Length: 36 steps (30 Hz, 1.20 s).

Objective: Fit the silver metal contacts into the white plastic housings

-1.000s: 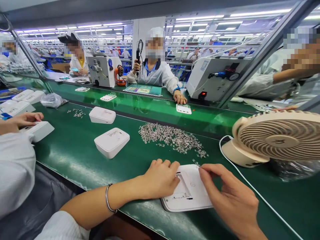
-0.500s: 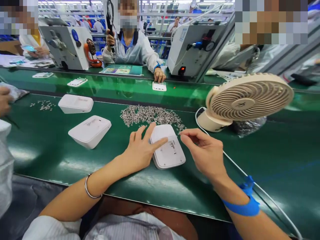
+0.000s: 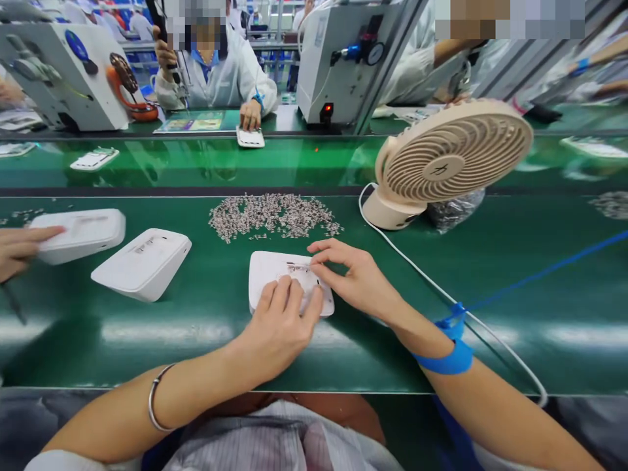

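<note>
Head view: white housing (image 3: 267, 266) flat on green bench (image 3: 206, 340), long axis left-right, recessed end pointing right. Left hand (image 3: 282, 320) rests on top, fingers unclenched. Right hand (image 3: 357, 276) at far right corner; can't tell if it's pinching anything. Small-parts pile (image 3: 275, 214) just far.

Green desk (image 3: 196, 343), right side and beyond.
Beige fan (image 3: 449, 157), tilted; white cable (image 3: 422, 273) near its base, plastic bag (image 3: 454, 210) behind. Farther: boxy machine (image 3: 316, 72), red light (image 3: 326, 112) lit.
</note>
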{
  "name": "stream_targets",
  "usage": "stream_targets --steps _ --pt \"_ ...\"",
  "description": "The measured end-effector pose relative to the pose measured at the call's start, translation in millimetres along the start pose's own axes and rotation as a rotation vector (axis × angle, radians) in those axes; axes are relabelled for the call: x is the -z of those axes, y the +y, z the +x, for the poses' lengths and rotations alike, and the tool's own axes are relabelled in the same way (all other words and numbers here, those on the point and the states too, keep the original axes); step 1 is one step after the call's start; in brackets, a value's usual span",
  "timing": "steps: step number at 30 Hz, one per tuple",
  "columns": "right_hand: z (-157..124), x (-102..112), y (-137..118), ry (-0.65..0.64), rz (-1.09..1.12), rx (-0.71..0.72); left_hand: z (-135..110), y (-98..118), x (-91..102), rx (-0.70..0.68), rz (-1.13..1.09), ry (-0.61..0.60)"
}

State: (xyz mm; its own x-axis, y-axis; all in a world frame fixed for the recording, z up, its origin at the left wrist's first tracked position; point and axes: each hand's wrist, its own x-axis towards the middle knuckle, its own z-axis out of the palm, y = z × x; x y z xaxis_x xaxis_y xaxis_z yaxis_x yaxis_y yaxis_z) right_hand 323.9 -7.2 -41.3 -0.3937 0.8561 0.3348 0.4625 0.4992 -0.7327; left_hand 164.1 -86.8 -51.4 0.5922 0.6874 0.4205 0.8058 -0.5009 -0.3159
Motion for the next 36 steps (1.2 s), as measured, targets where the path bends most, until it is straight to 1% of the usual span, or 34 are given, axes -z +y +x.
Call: stream_targets --steps 2,5,8,14,17,21,23,26,30,32,36 --pt "-0.2 -1.4 2.1 -0.041 -0.059 0.081 -0.9 1.7 0.5 0.01 0.012 -0.008" --pt "-1.4 -4.5 3.9 -0.022 -0.173 0.16 -1.1 2.5 0.0 0.017 0.007 -0.002" --pt "-3.4 -8.7 3.6 0.013 -0.287 0.19 -0.7 3.1 0.0 0.02 -0.01 -0.003" --pt "-6.0 -15.7 2.4 0.05 -0.439 0.22 1.2 5.5 -0.5 -0.015 -0.056 -0.059" --pt "-6.3 -16.3 3.1 0.073 -0.43 0.22 2.4 6.7 -0.5 -0.002 -0.049 -0.076" --pt "-6.1 -12.1 3.9 0.065 -0.354 0.18 4.0 7.6 0.9 0.013 -0.018 -0.097" --pt "-5.7 -7.0 3.6 0.03 -0.293 0.162 4.5 8.0 1.3 0.02 -0.011 -0.107" --pt "-4.7 3.4 2.3 -0.074 -0.216 0.123 4.8 8.7 0.9 0.025 -0.021 -0.106" --pt "-3.7 15.1 1.7 -0.198 -0.192 0.086 5.0 9.4 -0.1 0.033 -0.034 -0.105" --pt "-3.7 17.7 2.5 -0.221 -0.186 0.097 5.2 9.4 -0.1 0.042 -0.038 -0.103" --pt "-5.5 17.0 4.6 -0.216 -0.203 0.124 5.0 9.3 0.2 0.044 -0.04 -0.109"
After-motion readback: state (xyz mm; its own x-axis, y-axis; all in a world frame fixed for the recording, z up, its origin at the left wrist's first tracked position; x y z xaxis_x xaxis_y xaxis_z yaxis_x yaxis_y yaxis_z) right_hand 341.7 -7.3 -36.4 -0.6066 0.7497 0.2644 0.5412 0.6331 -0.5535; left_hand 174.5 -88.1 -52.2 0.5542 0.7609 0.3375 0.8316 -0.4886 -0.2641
